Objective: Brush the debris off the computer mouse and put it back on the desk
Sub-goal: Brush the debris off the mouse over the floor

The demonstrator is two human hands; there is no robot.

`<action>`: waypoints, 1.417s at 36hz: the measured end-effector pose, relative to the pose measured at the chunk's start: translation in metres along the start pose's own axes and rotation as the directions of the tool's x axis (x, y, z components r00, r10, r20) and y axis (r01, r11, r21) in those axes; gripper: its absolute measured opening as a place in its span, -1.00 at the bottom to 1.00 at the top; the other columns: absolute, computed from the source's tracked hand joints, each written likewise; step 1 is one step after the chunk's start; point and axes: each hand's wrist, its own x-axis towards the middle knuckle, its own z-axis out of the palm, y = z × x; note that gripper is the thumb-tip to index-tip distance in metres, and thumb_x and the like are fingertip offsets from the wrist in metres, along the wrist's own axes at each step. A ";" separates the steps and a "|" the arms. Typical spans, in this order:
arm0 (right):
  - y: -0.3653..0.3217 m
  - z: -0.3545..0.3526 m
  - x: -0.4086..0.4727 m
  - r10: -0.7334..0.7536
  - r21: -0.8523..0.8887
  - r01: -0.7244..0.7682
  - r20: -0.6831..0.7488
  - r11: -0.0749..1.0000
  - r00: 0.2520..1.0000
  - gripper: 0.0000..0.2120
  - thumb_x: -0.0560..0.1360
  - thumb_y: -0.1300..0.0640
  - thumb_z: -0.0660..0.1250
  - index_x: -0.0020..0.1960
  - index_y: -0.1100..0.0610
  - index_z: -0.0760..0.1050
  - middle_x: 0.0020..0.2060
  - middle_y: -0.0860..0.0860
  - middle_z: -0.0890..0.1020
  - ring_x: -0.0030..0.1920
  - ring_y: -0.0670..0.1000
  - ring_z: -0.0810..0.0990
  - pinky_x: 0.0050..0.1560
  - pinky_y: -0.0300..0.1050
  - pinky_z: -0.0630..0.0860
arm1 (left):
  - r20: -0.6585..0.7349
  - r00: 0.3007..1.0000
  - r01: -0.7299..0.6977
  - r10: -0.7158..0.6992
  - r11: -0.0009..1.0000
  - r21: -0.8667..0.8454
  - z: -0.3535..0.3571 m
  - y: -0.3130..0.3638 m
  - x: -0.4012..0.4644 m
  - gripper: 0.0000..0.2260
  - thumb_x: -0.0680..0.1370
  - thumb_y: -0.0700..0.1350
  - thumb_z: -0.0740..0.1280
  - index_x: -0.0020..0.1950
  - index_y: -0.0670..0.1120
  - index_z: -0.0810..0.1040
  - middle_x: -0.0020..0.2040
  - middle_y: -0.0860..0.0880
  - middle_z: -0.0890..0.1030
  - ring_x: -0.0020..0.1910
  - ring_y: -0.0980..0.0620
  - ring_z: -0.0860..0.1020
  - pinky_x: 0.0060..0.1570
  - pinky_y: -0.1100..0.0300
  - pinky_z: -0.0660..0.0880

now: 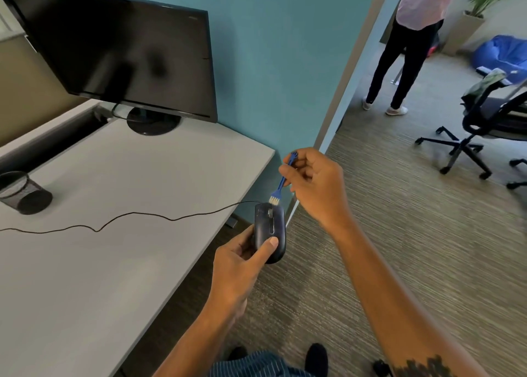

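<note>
My left hand [242, 258] holds a black wired computer mouse [270, 228] in the air just past the desk's right edge, thumb on its back. My right hand [315, 182] pinches a small blue brush [282, 181] with pale bristles. The bristles touch the front end of the mouse, beside the scroll wheel. The mouse's thin black cable [128, 215] trails left across the grey desk [114, 248].
A black monitor [122, 51] stands at the back of the desk, a black mesh cup [22, 192] at its left. A teal partition [271, 63] rises behind. On the carpet to the right are an office chair [482, 120] and a standing person [410, 43].
</note>
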 end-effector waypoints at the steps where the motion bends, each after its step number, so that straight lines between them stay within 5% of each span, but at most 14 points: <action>1: -0.001 0.000 -0.001 0.001 0.024 -0.002 0.044 1.000 0.999 -0.89 0.63 0.25 0.53 0.10 0.08 0.68 -0.14 0.00 0.76 -0.20 -0.10 0.77 -0.14 -0.27 0.68 | 0.000 1.000 -0.005 0.005 1.000 0.002 0.000 0.000 0.000 -0.67 0.54 -0.05 0.68 0.26 0.22 0.79 0.18 0.06 0.86 0.22 0.09 0.82 0.13 0.39 0.66; 4: -0.001 0.000 -0.001 0.024 0.041 -0.030 0.148 0.999 0.989 -0.89 0.63 0.26 0.53 0.11 0.09 0.68 -0.14 0.00 0.77 -0.23 -0.15 0.76 -0.15 -0.29 0.66 | 0.004 1.000 -0.020 0.020 1.000 0.006 0.001 0.002 0.001 -0.64 0.48 0.06 0.74 0.24 0.25 0.80 0.19 0.05 0.86 0.22 0.08 0.82 0.14 0.36 0.68; 10: 0.002 -0.001 0.000 -0.033 -0.031 0.031 -0.055 0.999 0.998 -0.91 0.63 0.25 0.53 0.12 0.14 0.69 -0.15 0.00 0.76 -0.17 -0.03 0.79 -0.13 -0.19 0.72 | 0.011 1.000 -0.023 0.022 1.000 0.020 0.000 0.000 0.004 -0.59 0.43 0.08 0.67 0.28 0.20 0.79 0.18 0.05 0.86 0.20 0.07 0.82 0.18 0.30 0.71; 15: 0.004 0.001 -0.002 -0.060 0.005 0.060 0.120 0.998 0.991 -0.86 0.61 0.24 0.56 0.09 0.03 0.70 -0.19 -0.06 0.77 -0.20 -0.12 0.78 -0.14 -0.30 0.68 | 0.001 1.000 -0.021 0.021 0.998 0.057 0.000 -0.002 0.006 -0.58 0.52 0.00 0.68 0.38 0.11 0.77 0.19 0.06 0.86 0.21 0.07 0.82 0.22 0.17 0.74; 20: 0.003 0.004 -0.002 -0.228 -0.142 0.223 -0.020 0.964 0.973 -0.87 0.61 0.26 0.55 0.15 0.21 0.71 -0.16 -0.13 0.72 -0.16 -0.19 0.75 -0.13 -0.33 0.68 | 0.001 1.000 -0.008 0.008 0.999 0.043 0.002 -0.001 0.007 -0.41 0.42 0.13 0.68 0.43 0.03 0.76 0.18 0.05 0.86 0.21 0.06 0.82 0.29 0.00 0.70; 23: -0.001 0.005 -0.004 -0.241 -0.073 0.242 0.032 0.967 0.970 -0.86 0.60 0.24 0.57 0.15 0.14 0.70 -0.15 -0.13 0.75 -0.17 -0.08 0.77 -0.16 -0.30 0.68 | 0.000 1.000 -0.025 0.025 0.999 0.048 0.001 -0.002 0.007 -0.43 0.41 0.14 0.67 0.40 0.04 0.77 0.18 0.06 0.86 0.20 0.07 0.82 0.26 0.06 0.71; 28: 0.001 0.005 -0.002 -0.326 -0.218 0.319 0.007 0.922 0.945 -0.87 0.60 0.27 0.57 0.13 0.25 0.71 -0.21 -0.02 0.72 -0.22 -0.08 0.70 -0.21 -0.30 0.63 | -0.006 1.000 -0.031 0.031 0.999 0.015 0.002 -0.001 0.008 -0.48 0.40 0.12 0.68 0.36 0.10 0.77 0.18 0.06 0.86 0.21 0.09 0.82 0.16 0.31 0.70; 32: 0.000 0.006 -0.001 -0.342 -0.174 0.326 -0.067 0.929 0.937 -0.86 0.60 0.26 0.57 0.13 0.25 0.71 -0.21 -0.03 0.73 -0.26 -0.13 0.70 -0.21 -0.40 0.61 | -0.015 0.999 -0.034 0.034 0.999 0.022 0.004 -0.001 0.008 -0.49 0.43 0.10 0.67 0.37 0.07 0.78 0.18 0.06 0.86 0.21 0.07 0.82 0.24 0.12 0.72; 36: 0.001 0.007 -0.002 -0.305 -0.122 0.309 0.053 0.943 0.951 -0.86 0.58 0.25 0.59 0.13 0.20 0.73 -0.23 -0.12 0.71 -0.24 -0.22 0.72 -0.18 -0.42 0.61 | -0.036 0.999 -0.012 0.013 0.999 0.042 0.005 0.000 0.009 -0.52 0.49 0.02 0.68 0.40 0.04 0.77 0.18 0.06 0.86 0.20 0.06 0.82 0.28 0.02 0.70; 40: 0.001 0.007 -0.001 -0.402 -0.276 0.374 -0.054 0.886 0.914 -0.91 0.57 0.32 0.58 0.05 0.29 0.71 -0.28 0.00 0.69 -0.34 -0.16 0.63 -0.27 -0.36 0.59 | -0.050 0.999 0.007 -0.004 0.997 0.072 0.004 -0.001 0.011 -0.61 0.54 -0.05 0.68 0.36 0.09 0.77 0.17 0.06 0.86 0.19 0.08 0.82 0.23 0.12 0.71; 44: -0.001 0.009 -0.005 -0.399 -0.153 0.388 -0.050 0.909 0.915 -0.86 0.56 0.30 0.60 0.10 0.27 0.73 -0.24 0.04 0.75 -0.26 -0.02 0.72 -0.22 -0.36 0.63 | -0.061 0.998 0.004 0.002 0.995 0.098 0.003 -0.001 0.011 -0.67 0.56 -0.10 0.68 0.30 0.13 0.79 0.15 0.07 0.86 0.17 0.10 0.82 0.10 0.32 0.70; 51: 0.005 0.008 -0.001 -0.362 -0.170 0.340 -0.125 0.925 0.924 -0.88 0.58 0.28 0.59 0.09 0.27 0.73 -0.22 0.05 0.76 -0.28 -0.03 0.73 -0.26 -0.21 0.69 | -0.068 0.998 -0.001 0.007 0.996 0.089 0.004 0.001 0.012 -0.53 0.44 0.06 0.69 0.34 0.05 0.78 0.14 0.06 0.86 0.15 0.09 0.83 0.07 0.32 0.71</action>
